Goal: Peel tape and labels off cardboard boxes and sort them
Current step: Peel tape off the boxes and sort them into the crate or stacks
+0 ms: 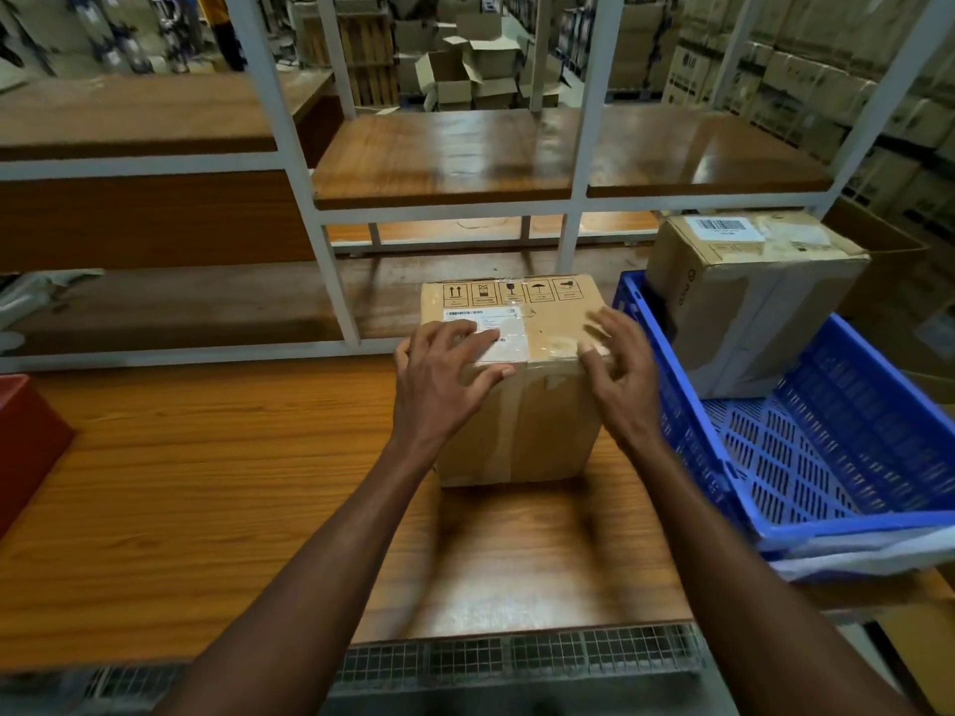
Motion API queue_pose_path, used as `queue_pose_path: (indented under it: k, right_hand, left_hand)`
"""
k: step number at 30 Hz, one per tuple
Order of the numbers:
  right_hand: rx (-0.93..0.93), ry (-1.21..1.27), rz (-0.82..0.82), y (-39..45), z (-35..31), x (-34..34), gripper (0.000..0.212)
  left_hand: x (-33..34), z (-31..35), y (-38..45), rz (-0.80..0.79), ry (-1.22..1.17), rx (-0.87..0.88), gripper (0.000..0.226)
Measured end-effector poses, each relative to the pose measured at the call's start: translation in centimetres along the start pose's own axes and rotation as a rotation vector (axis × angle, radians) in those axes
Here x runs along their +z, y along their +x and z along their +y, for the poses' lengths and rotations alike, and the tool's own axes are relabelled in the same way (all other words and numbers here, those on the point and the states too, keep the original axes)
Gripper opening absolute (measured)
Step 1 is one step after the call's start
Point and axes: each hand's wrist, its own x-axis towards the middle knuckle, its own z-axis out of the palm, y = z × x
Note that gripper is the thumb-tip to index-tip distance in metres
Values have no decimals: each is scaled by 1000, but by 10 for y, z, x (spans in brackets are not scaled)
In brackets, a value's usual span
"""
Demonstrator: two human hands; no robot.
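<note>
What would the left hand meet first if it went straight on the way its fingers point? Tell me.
The left hand lies on the box, fingers pointing right across its top. Going straight on, it would likely meet the white label under its fingertips first, then the right hand.

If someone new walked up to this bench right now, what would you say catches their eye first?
Probably the taped cardboard box at the middle of the wooden table, with the left hand resting on its white label and the right hand at its right top edge. Next, the blue crate on the right, holding a second box.
</note>
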Motion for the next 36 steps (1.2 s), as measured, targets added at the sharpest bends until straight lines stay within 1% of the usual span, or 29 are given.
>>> queue_pose_path:
  k: [2, 3, 4, 5, 6, 8, 9, 10, 12, 13, 14, 15, 17, 20, 23, 26, 29, 32, 33, 35, 36]
  right_hand:
    - [119, 83, 43, -28, 10, 1, 74]
    - [204, 122, 37, -41, 16, 2, 83]
    - [289, 144, 6, -51, 23, 3, 86]
    - [360, 141, -42, -60, 29, 4, 86]
    - [417, 120, -97, -66, 35, 5, 84]
    - [521, 79, -185, -75, 45, 5, 83]
    - [573, 53, -209, -78, 49, 5, 83]
    - [621, 37, -233, -80, 52, 7, 83]
    - [701, 36, -288, -82, 56, 9, 85]
    - [731, 43, -310, -81, 56, 10, 85]
    - [753, 45, -314, -79, 57, 10, 85]
    - [766, 41, -312, -77, 59, 9, 84]
    - [769, 25, -309, -74, 60, 6, 78]
    - [739, 18, -301, -74, 56, 2, 64]
    - [671, 47, -260, -73, 46, -1, 59]
    - [619, 109, -215, -69, 41, -6, 56]
    - [612, 190, -213, -64, 30, -16, 56]
    - [587, 291, -225, -57, 16, -28, 45]
    - [580, 317, -243, -55, 12, -32, 44]
    - [570, 385, -260, -52, 5, -38, 50]
    - [561, 425, -250, -51, 1, -40, 54]
  left_hand:
    - [5, -1, -3, 66, -86, -9, 53]
    - [9, -3, -8, 111, -148, -20, 53]
    - [15, -4, -16, 151, -207, -41, 58]
    - [22, -6, -25, 183, -254, -82, 70]
    - [29, -7, -36, 208, -299, -143, 87]
    - [46, -11, -57, 216, -461, -345, 118]
    - [55, -14, -67, 190, -570, -465, 127]
    - [64, -19, -75, 136, -669, -573, 129]
    - [75, -26, -87, -72, -792, -704, 118]
    - [77, -29, -90, -177, -812, -723, 109]
    - [77, -29, -93, -237, -819, -724, 97]
    - [77, -32, -93, -245, -825, -729, 84]
    - [70, -34, -88, -183, -852, -755, 62]
    - [58, -40, -82, -136, -853, -789, 45]
    - [43, -38, -80, -138, -808, -771, 47]
    - [27, -33, -76, -130, -737, -642, 44]
    - [11, -29, -68, -121, -755, -508, 50]
    - [-5, -26, -57, -194, -819, -529, 49]
    - [-9, -26, -53, -236, -868, -545, 57]
    - [-13, -28, -49, -287, -1001, -583, 77]
    - [-17, -26, -48, -295, -1067, -588, 76]
